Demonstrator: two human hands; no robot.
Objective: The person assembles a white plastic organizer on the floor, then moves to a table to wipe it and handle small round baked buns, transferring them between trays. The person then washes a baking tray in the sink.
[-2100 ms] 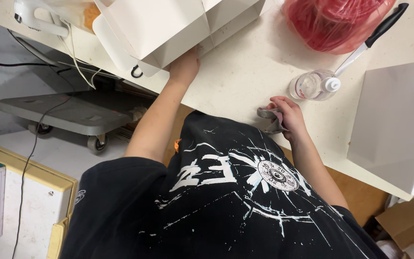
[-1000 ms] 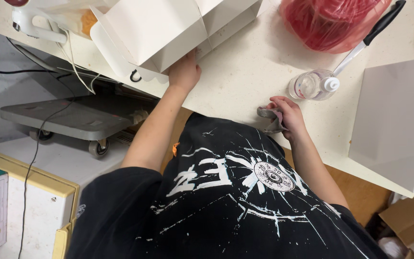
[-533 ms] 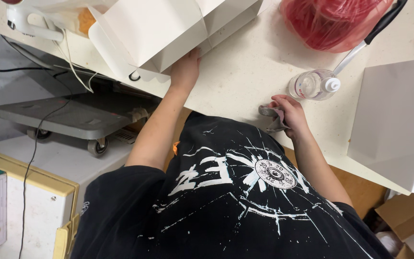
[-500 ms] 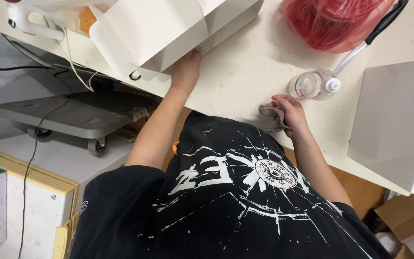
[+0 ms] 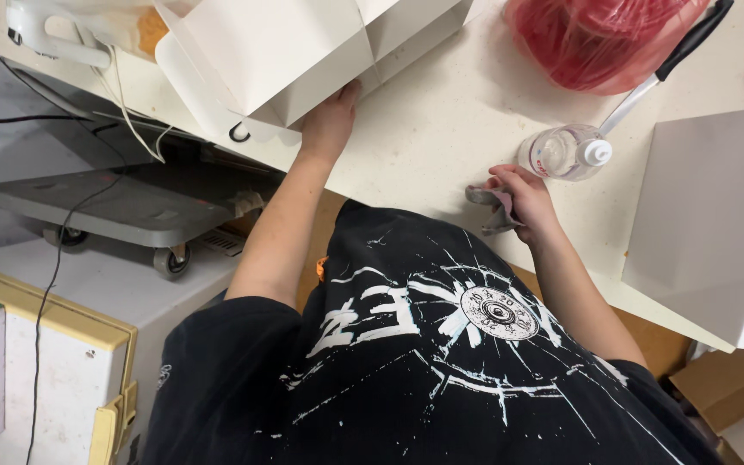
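Note:
My left hand (image 5: 331, 120) presses against the lower edge of a white folded cardboard box (image 5: 303, 52) at the table's near edge. My right hand (image 5: 523, 200) rests on the pale speckled table (image 5: 441, 129) and pinches a small crumpled grey cloth (image 5: 482, 196). A small clear plastic bottle (image 5: 561, 153) with a white cap lies just beyond that hand. My black printed shirt fills the lower part of the view.
A red plastic bag (image 5: 604, 39) sits at the back with a black-handled utensil (image 5: 673, 60) leaning across it. A large white box (image 5: 716, 215) stands at the right. On the floor to the left are a grey wheeled platform (image 5: 131, 207), cables and a yellow-edged white box (image 5: 53, 370).
Both hands stay where they were, the left on the white box and the right on the cloth. Only the view wobbles slightly.

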